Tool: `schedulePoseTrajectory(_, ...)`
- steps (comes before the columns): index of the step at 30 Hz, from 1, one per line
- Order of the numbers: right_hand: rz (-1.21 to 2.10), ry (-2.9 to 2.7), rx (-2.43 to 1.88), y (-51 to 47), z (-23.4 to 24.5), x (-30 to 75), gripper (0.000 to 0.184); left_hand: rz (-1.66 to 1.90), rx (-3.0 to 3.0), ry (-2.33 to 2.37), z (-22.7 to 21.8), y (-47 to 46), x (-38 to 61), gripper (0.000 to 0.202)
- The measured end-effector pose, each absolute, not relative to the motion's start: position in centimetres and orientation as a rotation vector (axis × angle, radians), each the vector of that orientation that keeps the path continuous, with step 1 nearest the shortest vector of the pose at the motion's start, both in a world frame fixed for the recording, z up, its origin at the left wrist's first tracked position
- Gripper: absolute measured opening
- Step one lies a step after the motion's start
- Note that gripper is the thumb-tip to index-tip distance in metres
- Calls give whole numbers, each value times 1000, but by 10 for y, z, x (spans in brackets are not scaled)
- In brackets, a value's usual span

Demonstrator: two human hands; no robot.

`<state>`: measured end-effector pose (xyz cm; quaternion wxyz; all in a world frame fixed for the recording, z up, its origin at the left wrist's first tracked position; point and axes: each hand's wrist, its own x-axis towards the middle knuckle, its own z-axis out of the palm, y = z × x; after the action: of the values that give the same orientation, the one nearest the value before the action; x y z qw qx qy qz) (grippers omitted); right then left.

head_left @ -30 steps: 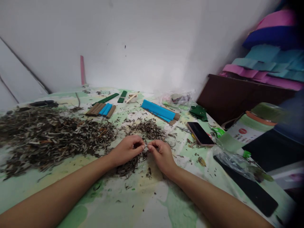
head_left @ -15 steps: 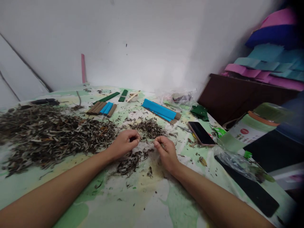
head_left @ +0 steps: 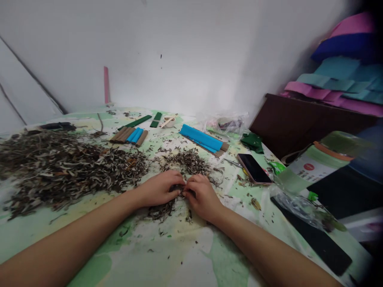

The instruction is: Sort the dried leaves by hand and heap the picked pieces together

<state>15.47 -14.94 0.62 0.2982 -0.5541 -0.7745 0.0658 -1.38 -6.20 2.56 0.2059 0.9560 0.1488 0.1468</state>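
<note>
My left hand [head_left: 163, 187] and my right hand [head_left: 203, 195] meet low over the table, fingertips touching or almost so. The fingers of both are curled into a pinch; whatever is between them is too small and hidden to name. Just beyond the hands lies a small heap of dried, crumpled leaves [head_left: 191, 159]. A smaller patch of dried leaves [head_left: 161, 211] shows below my left hand. To the left spreads a much larger pile of dried leaves [head_left: 80, 167].
Brown and blue rolls [head_left: 134, 136] lie behind the large pile. A blue sheet [head_left: 200, 137] rests on brown strips farther back. On the right are a phone [head_left: 254, 168], a clear plastic bag [head_left: 296, 207], a green jar [head_left: 314, 163] and a long black strip [head_left: 314, 239].
Both hands have come together from apart, moving slightly nearer to me and lower. The leaf piles and the other things look unmoved; the view has shifted slightly.
</note>
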Motion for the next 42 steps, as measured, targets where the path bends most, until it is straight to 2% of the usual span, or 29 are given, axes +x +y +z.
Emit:
schedulePoseTrajectory(3,204,-2058,-1482,-149,7,155,8,382,2669,400,23,-60,-14,12)
schedulePoseTrajectory(22,226,-1920,-1419,-148,9,158,22,467,2541,450,24,-52,-16,23)
schedulePoseTrajectory(33,208,-1894,-1343,-149,12,158,20,454,2586,457,27,-62,-17,20)
schedulePoseTrajectory(37,25,-1760,-1518,-139,11,176,21,394,2602,268,30,-71,-16,35)
schedulePoseTrajectory(39,-59,-1759,-1655,-133,10,188,29,352,2603,179,32,-74,-15,29)
schedulePoseTrajectory(42,-113,-1813,-1826,-126,7,201,32,323,2615,148,33,-75,-14,8)
